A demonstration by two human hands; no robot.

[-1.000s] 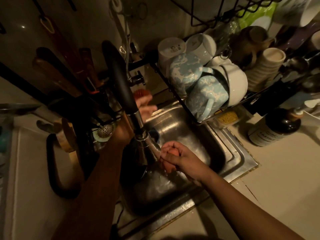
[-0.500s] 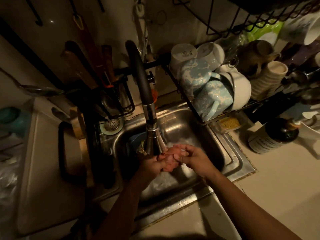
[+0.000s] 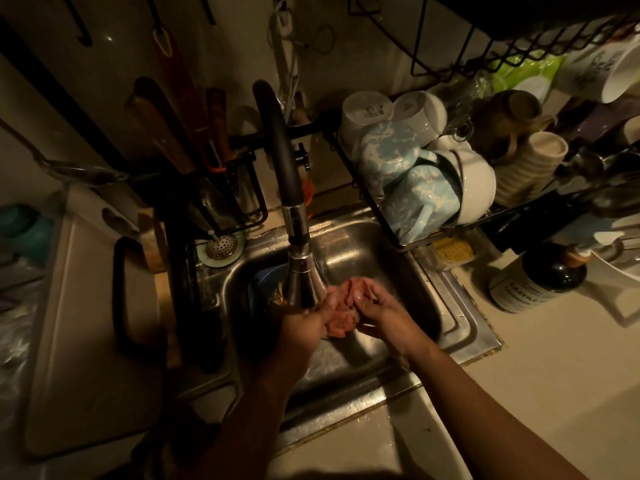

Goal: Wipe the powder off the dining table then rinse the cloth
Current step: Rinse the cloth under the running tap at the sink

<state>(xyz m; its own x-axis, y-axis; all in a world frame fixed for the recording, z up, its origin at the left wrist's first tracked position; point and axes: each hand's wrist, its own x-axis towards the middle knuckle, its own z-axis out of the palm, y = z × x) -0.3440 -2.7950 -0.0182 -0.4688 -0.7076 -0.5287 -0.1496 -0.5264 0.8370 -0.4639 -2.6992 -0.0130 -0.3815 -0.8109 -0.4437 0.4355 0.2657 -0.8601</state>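
- Crumpled pink cloth [image 3: 341,311]: bunched between both hands over the basin of the sink, just beside and below the faucet's spray head.
- Left hand [image 3: 304,327]: fingers curled round the cloth's left side, gripping it, close against the spray head.
- Right hand [image 3: 381,313]: fingers and thumb curled into the cloth's right side, holding it.
- Stainless steel sink [image 3: 460,327]: set into a pale countertop, with a blue dish partly visible behind the spray head.
- Black-necked faucet with chrome spray head [image 3: 294,216]: arches forward over the basin; whether water is running cannot be told in the dim light.
- Black wire dish rack [image 3: 391,233]: right of the faucet, holding mottled blue mugs [image 3: 412,188] and white bowls.
- Dark bottle with white label [image 3: 540,282]: on the counter, right of the sink.
- Round perforated metal strainer [image 3: 221,245]: on the sink's back-left rim.
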